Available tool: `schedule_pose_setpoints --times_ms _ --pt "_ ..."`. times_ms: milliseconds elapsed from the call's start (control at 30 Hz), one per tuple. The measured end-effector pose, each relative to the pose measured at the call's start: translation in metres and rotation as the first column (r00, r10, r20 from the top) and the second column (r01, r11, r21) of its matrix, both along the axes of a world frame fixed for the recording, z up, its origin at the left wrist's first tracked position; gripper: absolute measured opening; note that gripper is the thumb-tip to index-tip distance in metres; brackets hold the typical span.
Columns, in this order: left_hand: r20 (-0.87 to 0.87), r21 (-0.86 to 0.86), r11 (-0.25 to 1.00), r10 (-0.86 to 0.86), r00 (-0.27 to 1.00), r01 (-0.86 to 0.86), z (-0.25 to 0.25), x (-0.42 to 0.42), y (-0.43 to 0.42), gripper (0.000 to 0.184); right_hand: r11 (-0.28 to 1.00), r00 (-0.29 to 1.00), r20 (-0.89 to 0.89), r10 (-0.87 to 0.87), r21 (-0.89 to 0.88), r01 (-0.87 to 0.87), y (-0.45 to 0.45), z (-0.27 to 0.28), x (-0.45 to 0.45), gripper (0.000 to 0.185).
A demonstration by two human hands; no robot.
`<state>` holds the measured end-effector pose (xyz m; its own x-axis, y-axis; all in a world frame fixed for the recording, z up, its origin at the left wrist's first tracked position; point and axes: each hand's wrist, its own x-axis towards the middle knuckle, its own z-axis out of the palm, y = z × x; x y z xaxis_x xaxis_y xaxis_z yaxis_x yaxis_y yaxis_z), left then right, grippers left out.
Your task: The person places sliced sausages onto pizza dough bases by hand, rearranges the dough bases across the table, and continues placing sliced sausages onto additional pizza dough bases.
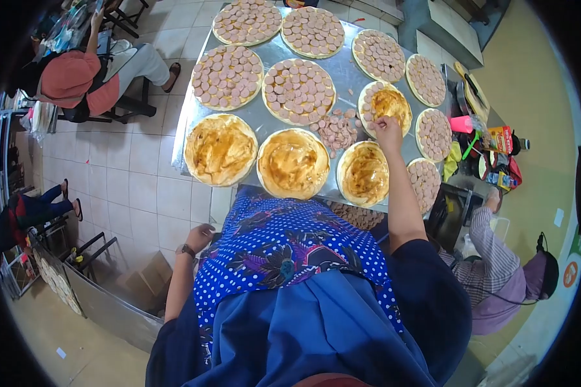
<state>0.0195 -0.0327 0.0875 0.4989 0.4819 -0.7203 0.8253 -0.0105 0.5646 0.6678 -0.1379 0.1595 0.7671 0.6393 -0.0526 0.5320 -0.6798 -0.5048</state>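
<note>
My right hand (387, 132) is over the lower edge of a partly covered pizza base (395, 106), its fingers pinched together; what they hold is too small to make out. Sausage slices lie along that base's left side, and brown sauce shows on the rest. A loose pile of sausage slices (337, 131) lies on the metal table to its left. Three bases with only sauce sit along the near edge: one at the left (220, 149), one in the middle (293, 162) and one at the right (363, 173). My left hand (200, 237) hangs beside my apron, away from the table, fingers slightly curled and apart.
Several slice-covered bases (298, 91) fill the far and right parts of the metal table (181, 132). Packets and utensils (500, 140) lie beyond its right side. A person in a checked sleeve (494, 242) is at the right. Another person (77, 80) sits at the upper left.
</note>
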Motion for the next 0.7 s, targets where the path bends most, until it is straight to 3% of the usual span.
schedule_pose_setpoints --times_ms 100,167,200,267,300,367,467,500,533,600,633,700 --pt "0.074 -0.145 0.987 0.081 0.994 -0.069 0.06 0.024 -0.011 0.028 0.986 0.995 0.043 0.091 0.138 -0.096 0.004 -0.001 -0.015 0.016" --pt "0.104 -0.25 0.965 0.115 0.988 -0.086 0.085 0.034 -0.01 0.03 0.924 0.936 -0.141 0.322 0.263 -0.279 0.017 -0.001 -0.039 0.014" --pt "0.103 -0.249 0.965 0.113 0.988 -0.085 0.09 0.038 -0.01 0.03 0.924 0.936 -0.142 0.321 0.264 -0.277 0.024 0.001 -0.05 0.014" --pt "0.132 -0.195 0.98 0.047 0.99 -0.02 0.099 0.047 -0.01 0.03 0.932 0.931 -0.071 0.357 -0.035 -0.36 0.04 0.005 -0.068 0.016" --pt "0.13 -0.19 0.982 0.046 0.99 -0.021 0.096 0.047 -0.012 0.03 0.932 0.931 -0.071 0.358 -0.029 -0.361 0.042 0.002 -0.072 0.016" --pt "0.097 -0.166 0.986 0.043 0.994 -0.026 0.088 0.05 -0.016 0.028 0.889 0.879 0.15 0.452 0.006 -0.458 0.046 -0.006 -0.074 0.019" --pt "0.095 -0.092 0.993 0.08 0.992 -0.071 0.1 0.06 -0.027 0.026 0.908 0.906 0.078 0.417 0.016 -0.419 0.047 -0.008 -0.073 0.02" --pt "0.127 -0.025 1.0 0.011 0.992 -0.008 0.069 0.04 -0.033 0.026 0.911 0.907 0.095 0.41 0.011 -0.413 0.046 -0.01 -0.069 0.02" --pt "0.131 -0.021 1.0 0.006 0.991 -0.003 0.073 0.04 -0.034 0.026 0.913 0.909 0.1 0.405 0.013 -0.408 0.044 -0.009 -0.066 0.02" --pt "0.215 0.008 1.0 -0.014 0.977 0.012 0.087 0.039 -0.035 0.025 0.958 0.955 -0.163 0.249 0.186 -0.218 0.037 -0.006 -0.062 0.018" --pt "0.214 -0.028 0.999 0.05 0.976 -0.045 0.094 0.041 -0.039 0.023 0.958 0.955 -0.16 0.249 0.184 -0.219 0.032 -0.006 -0.056 0.018" --pt "0.224 -0.041 0.996 0.087 0.971 -0.08 0.08 0.036 -0.044 0.022 0.924 0.941 -0.291 0.173 0.38 -0.053 0.019 -0.006 -0.039 0.014"
